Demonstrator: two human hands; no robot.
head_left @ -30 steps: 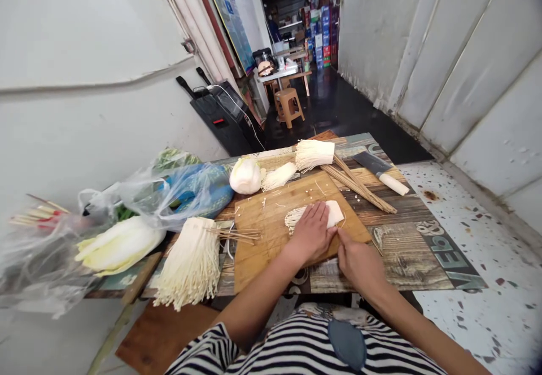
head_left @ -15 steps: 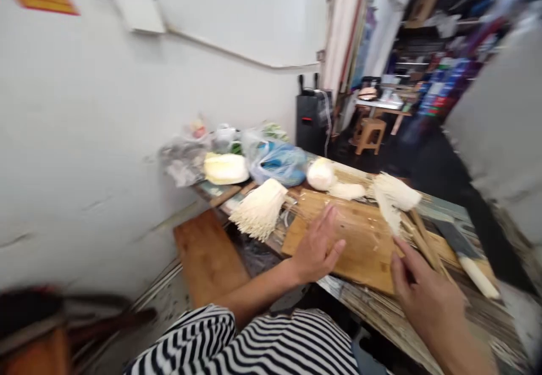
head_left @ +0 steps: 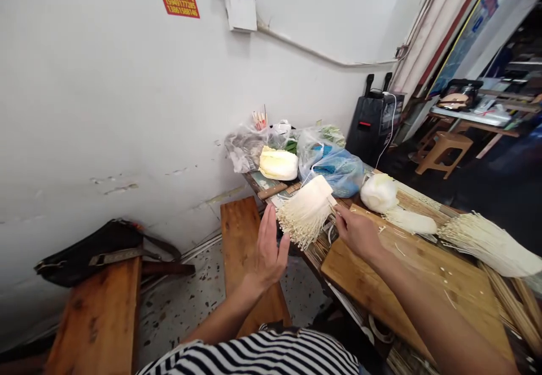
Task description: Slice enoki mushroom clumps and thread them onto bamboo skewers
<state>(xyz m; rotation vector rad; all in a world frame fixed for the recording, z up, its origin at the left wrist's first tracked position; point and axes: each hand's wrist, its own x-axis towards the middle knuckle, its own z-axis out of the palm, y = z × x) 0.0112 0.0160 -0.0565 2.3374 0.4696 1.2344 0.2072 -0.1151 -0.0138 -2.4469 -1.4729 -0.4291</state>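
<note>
Cream-white enoki bundle (head_left: 305, 212), head view: one, laid at the table's near left edge, left of the cutting board (head_left: 359, 265), its loose fringe reaching the edge. Right hand (head_left: 358, 231): thumb and fingers pinching what appears to be a thin skewer (head_left: 333, 208) at the bundle's right side. Left hand (head_left: 270, 251): spread, holding nothing, just beside the fringe; contact cannot be told. Far of the bundle: cut napa cabbage (head_left: 278, 164), clear plastic bag (head_left: 335, 170). Farther right: round white vegetable (head_left: 378, 192), small enoki portion (head_left: 410, 220), second enoki bunch (head_left: 493, 245). Hazards, as judged: a nudge from the left hand could tip the overhanging fringe floorward; a careless pull on the skewer could split the strands or drag the pile apart.
</note>
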